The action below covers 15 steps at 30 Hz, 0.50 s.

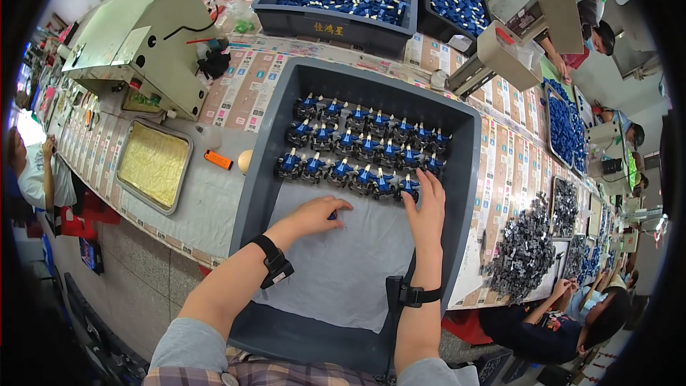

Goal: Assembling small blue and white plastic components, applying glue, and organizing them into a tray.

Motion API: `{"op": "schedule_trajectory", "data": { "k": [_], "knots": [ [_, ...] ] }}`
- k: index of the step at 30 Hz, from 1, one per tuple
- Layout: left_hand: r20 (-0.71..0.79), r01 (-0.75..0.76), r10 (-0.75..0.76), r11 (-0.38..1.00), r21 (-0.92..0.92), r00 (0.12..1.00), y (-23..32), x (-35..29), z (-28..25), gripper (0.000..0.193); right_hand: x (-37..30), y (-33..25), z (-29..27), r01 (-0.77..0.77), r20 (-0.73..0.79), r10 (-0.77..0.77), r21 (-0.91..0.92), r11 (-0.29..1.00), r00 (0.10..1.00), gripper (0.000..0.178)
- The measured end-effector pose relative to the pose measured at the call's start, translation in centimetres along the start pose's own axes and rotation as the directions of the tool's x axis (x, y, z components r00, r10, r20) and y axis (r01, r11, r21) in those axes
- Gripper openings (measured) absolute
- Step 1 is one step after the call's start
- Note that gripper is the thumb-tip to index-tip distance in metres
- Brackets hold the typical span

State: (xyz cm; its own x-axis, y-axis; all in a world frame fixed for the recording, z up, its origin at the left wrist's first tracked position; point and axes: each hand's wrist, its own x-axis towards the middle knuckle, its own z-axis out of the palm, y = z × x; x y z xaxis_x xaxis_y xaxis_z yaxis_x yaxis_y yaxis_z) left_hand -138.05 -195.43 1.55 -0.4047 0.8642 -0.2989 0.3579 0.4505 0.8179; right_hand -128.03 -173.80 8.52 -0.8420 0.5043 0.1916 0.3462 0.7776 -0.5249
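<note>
A grey plastic tub (468, 193) stands in front of me, lined with a pale sheet (343, 271). Across its far half, small toy vehicles with blue riders (346, 141) and dark wheels stand upright in three rows. My right hand (426, 207) is at the right end of the nearest row, thumb and fingers apart beside the last toy vehicle (408, 187); I cannot tell whether it touches it. Over the sheet, my left hand (314, 216) is closed on a small blue piece (333, 215), mostly hidden by the fingers. Both wrists wear black straps.
Beyond the tub stand two dark bins (336, 34) of blue parts. To the left are a pale green machine (136, 46), a metal tray (179, 189) with yellowish lining and an orange lighter (219, 160). A heap of dark grey parts (522, 254) lies right, with co-workers beyond.
</note>
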Motion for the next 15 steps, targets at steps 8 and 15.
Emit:
{"op": "schedule_trajectory", "data": {
  "k": [8,15],
  "knots": [
    [0.016,-0.006,0.005,1.0,0.023,1.0,-0.7,0.3,0.2,0.044,4.6,-8.2,5.4,0.331,0.092,-0.366,0.267,0.905,0.926,0.051],
    [0.021,0.047,-0.045,0.993,-0.104,0.999,0.9,0.1,-0.1,0.036,8.9,-11.7,15.7,0.296,0.059,-0.293,-0.057,0.953,0.954,0.062]
  ]
}}
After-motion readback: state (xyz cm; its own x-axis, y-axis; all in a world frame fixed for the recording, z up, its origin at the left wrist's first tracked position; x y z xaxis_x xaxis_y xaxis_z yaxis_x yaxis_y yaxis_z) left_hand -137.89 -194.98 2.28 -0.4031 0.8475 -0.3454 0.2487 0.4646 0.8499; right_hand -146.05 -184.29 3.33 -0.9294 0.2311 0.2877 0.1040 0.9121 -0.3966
